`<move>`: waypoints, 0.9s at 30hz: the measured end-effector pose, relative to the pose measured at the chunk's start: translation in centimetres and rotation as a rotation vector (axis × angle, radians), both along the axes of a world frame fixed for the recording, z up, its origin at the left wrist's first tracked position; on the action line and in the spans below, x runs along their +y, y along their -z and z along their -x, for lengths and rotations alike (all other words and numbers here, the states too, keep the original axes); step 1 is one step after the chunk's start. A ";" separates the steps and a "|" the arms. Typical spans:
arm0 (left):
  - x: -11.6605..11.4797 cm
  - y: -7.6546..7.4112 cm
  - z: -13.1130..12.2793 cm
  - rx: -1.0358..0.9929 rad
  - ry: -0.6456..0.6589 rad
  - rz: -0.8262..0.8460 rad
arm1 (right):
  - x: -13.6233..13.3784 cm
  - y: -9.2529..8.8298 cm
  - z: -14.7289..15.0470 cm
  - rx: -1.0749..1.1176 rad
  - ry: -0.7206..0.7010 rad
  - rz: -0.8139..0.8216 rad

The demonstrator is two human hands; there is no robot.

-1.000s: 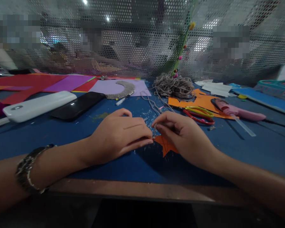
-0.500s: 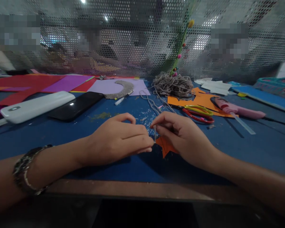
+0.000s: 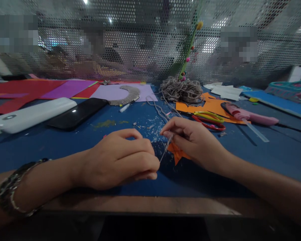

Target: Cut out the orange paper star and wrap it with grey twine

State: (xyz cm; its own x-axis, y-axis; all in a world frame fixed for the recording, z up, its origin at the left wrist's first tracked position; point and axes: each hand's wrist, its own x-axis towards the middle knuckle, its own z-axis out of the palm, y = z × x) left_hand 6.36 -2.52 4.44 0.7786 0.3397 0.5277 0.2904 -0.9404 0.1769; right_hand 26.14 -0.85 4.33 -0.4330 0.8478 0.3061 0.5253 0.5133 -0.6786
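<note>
Head cam: blue table point(image 3: 273, 154) fills most of the view. Left hand point(image 3: 122, 159) has its fingers curled in close, right hand point(image 3: 194, 144) is pinching thumb to index. Grey yarn pile point(image 3: 182, 90) sits further back, past both. Orange star point(image 3: 177, 154) is between them, nearer the right, which partly covers it. Thinnest bit: a yarn strand point(image 3: 168, 143), pinched by both hands.

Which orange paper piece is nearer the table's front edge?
The small, pointed orange paper piece partly hidden by the right hand; the larger, jagged orange paper sheet lies farther back.
</note>
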 end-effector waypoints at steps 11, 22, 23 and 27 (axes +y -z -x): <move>2.2 0.0 -0.1 -0.420 -0.136 0.569 | 0.2 -0.5 -0.1 0.081 -0.036 0.062; 3.7 -0.6 -0.4 -0.826 -0.235 0.957 | 0.5 -0.2 -0.2 0.044 -0.017 0.083; 3.7 -0.7 -0.5 -0.848 -0.256 0.976 | 0.5 -0.2 -0.2 0.044 -0.017 0.088; 3.8 -0.9 -0.6 -0.905 -0.308 1.067 | 0.5 -0.3 -0.2 0.035 -0.002 0.080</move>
State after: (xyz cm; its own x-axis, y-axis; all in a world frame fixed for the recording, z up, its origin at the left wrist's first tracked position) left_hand 6.92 1.24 5.37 0.1425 0.9728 0.1827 -0.1373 -0.1634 0.9770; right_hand 26.32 -0.38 4.65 -0.4254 0.8692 0.2521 0.4996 0.4578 -0.7354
